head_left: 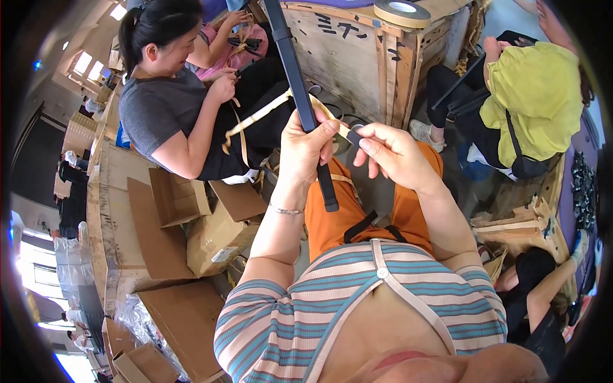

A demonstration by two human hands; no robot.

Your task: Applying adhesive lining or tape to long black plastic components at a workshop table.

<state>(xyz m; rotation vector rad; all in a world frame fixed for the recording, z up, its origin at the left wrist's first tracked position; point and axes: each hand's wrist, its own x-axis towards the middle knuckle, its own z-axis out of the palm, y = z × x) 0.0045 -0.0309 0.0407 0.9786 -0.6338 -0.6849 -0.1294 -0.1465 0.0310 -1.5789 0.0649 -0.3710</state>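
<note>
In front of me, a long flat black bar [295,67] stands tilted, with a band-like piece near its top. My left hand [308,137] is closed round its lower part. A pale yellow strip [258,117] runs behind the bar and past the left fingers, its loose end hanging to the left. On the right, the strip leads to a small black piece [354,137] by the right fingertips. My right hand [394,153] pinches at this small piece, thumb and index finger close together, the other fingers curled. Whether the strip is fixed to the bar, I cannot tell.
A wooden crate [341,57] stands ahead, a tape roll [402,13] on top. To the left sit a co-worker in a grey shirt [159,115] and open cardboard boxes [220,239]. A person in yellow [533,96] is at right, near a broken wooden crate [520,226].
</note>
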